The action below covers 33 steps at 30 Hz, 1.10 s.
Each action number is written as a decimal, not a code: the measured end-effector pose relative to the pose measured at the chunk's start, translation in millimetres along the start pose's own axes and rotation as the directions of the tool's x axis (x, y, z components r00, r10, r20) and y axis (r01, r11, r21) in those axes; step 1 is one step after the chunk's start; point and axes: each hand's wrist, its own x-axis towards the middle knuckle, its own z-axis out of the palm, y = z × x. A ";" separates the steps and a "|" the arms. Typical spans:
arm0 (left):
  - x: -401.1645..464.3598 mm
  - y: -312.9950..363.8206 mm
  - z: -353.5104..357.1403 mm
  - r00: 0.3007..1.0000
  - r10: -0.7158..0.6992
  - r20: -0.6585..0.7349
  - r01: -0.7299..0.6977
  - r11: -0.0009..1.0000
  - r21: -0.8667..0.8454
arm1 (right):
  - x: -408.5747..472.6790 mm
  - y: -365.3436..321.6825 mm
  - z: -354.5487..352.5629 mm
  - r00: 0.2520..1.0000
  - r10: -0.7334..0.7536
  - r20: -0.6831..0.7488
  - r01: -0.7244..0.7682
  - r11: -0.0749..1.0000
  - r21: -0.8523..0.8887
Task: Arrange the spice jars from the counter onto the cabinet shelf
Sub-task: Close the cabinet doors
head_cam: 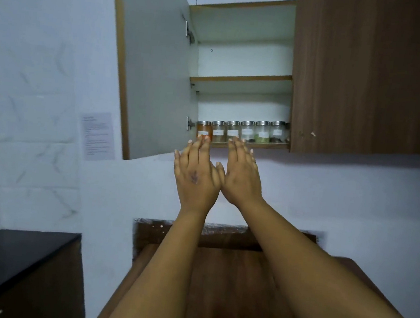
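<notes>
Several glass spice jars with silver lids stand in a row on the cabinet's bottom shelf (pixel 270 146). The leftmost jar (pixel 204 129) holds orange powder, a jar (pixel 262 133) further right holds green powder. My left hand (pixel 195 173) reaches up with straight fingers, its fingertips at the base of the orange jar. Beside it, my right hand (pixel 241 174) is raised the same way, its fingertips at the third jar (pixel 232 131). Neither hand holds anything.
The left cabinet door (pixel 152 60) stands wide open; the right door (pixel 375 73) is closed and hides the end of the row. An upper shelf (pixel 241 78) is bare. Below are a wooden surface (pixel 227 291) and a black counter (pixel 8 261) at the left.
</notes>
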 end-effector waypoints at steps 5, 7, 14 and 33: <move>39.8 -61.5 -66.2 0.996 0.008 -0.092 0.000 0.997 0.083 | 30.7 -91.0 20.6 0.999 -0.002 -0.048 0.008 0.991 0.130; 54.3 -91.2 -84.0 0.990 -0.100 -0.101 0.107 0.992 0.066 | 38.1 -124.6 31.8 0.999 -0.019 -0.049 0.026 0.987 0.156; 72.3 -147.9 -98.4 0.858 -0.371 0.356 0.488 0.806 -0.336 | 34.9 -194.1 71.7 0.999 -0.033 0.026 0.026 0.974 0.224; 31.2 15.2 53.8 0.919 -0.040 0.392 0.318 0.664 -0.677 | 26.4 14.1 1.6 0.973 0.216 -0.086 -0.219 0.976 -0.020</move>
